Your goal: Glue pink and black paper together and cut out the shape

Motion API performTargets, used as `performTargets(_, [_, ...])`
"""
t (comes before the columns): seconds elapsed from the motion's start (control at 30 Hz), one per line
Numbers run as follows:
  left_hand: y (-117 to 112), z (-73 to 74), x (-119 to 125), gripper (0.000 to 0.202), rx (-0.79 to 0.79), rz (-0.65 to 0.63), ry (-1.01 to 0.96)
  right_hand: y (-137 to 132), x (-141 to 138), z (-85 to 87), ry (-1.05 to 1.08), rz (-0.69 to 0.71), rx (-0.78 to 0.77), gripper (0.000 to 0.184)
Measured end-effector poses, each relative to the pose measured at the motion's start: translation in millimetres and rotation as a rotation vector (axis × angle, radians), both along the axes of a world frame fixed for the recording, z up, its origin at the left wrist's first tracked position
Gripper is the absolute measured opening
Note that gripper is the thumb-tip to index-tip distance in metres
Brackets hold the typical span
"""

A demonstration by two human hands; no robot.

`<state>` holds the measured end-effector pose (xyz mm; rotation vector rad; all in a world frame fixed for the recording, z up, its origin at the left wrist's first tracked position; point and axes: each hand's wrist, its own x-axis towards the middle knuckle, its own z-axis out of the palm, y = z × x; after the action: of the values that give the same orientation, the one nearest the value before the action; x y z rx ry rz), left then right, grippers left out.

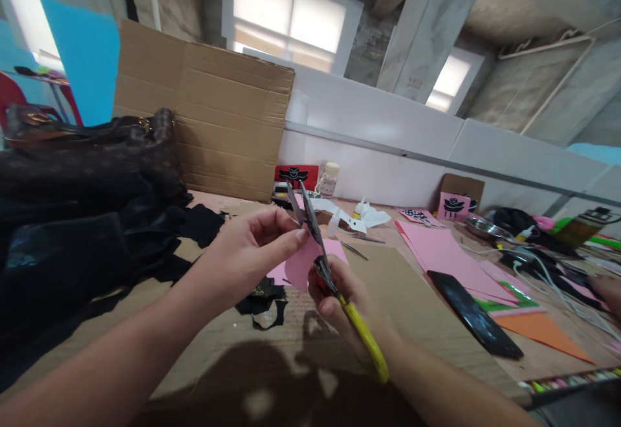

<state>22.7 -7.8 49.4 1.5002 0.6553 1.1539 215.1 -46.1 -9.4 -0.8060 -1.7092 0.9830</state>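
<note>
My left hand (264, 246) pinches a small piece of pink paper (297, 266) between thumb and fingers, holding it up above the table. My right hand (344, 297) is wrapped around a pair of scissors (317, 226) with yellow handles, its blades pointing up and away from me. The blades are a little apart and lie against the paper, close to my left thumb. More pink paper (336, 249) lies on the table behind my right hand. Below my left hand are black scraps (264, 304) on the cardboard.
A cardboard sheet (392, 278) covers the table before me. To the right lie stacked pink sheets (451, 259) and a black phone (473, 314). Black material (107, 252) and a brown handbag (97, 155) occupy the left. Another person's hand (609, 290) shows at the right edge.
</note>
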Motion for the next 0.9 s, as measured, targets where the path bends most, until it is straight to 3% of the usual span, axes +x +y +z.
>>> performTargets(0.53, [0.7,0.2,1.2,0.02,0.009,-0.024,-0.06,-4.5,1.4,0.8,-0.001,-0.011,-0.11,0.057])
performTargets(0.73, [1.4,2.6,1.2,0.021,0.015,0.021,-0.068,-2.4,2.6,-4.5,0.036,-0.018,-0.107,0.05])
performTargets(0.9, [-0.3,6.3,1.7,0.015,0.022,0.063,-0.088,-4.1,1.5,0.8,0.016,0.004,-0.076,0.052])
